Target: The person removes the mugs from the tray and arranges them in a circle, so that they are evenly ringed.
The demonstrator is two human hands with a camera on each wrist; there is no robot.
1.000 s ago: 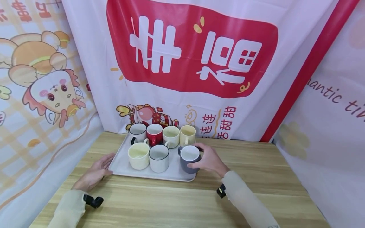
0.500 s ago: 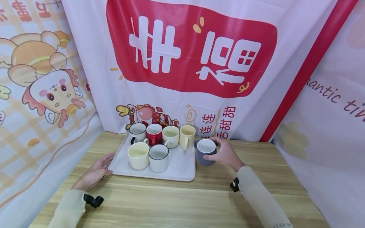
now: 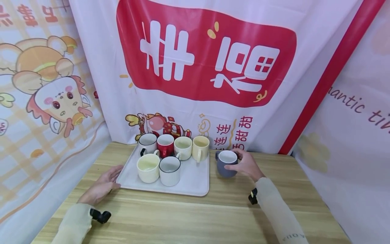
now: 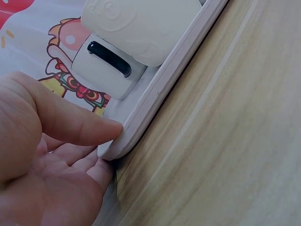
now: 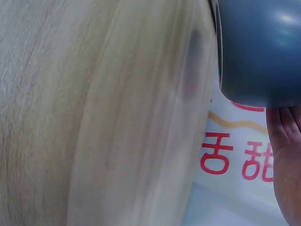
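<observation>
My right hand (image 3: 247, 166) grips a dark grey mug (image 3: 224, 169) with a white inside, thumb at the front and fingers behind. The mug is upright, just right of the tray; in the right wrist view its base looks slightly raised off the table. My left hand (image 3: 102, 185) holds the front left corner of the white tray (image 3: 192, 184), thumb on the rim and fingers under the edge. On the tray's back row are a black-handled white mug (image 3: 148, 144), a red mug (image 3: 168, 149), a cream mug (image 3: 183, 149) and a yellow mug (image 3: 201, 144). In front sit a pale yellow mug (image 3: 148, 173) and a black-rimmed white mug (image 3: 170, 176).
The wooden table (image 3: 170, 220) extends in front of the tray and to its right. A printed white and red cloth (image 3: 207, 84) hangs directly behind the table's back edge. More printed cloths hang at the left and right sides.
The grey mug has moved right with my right hand, from the tray's front right part to beyond its right edge. My left hand has stayed at the tray corner.
</observation>
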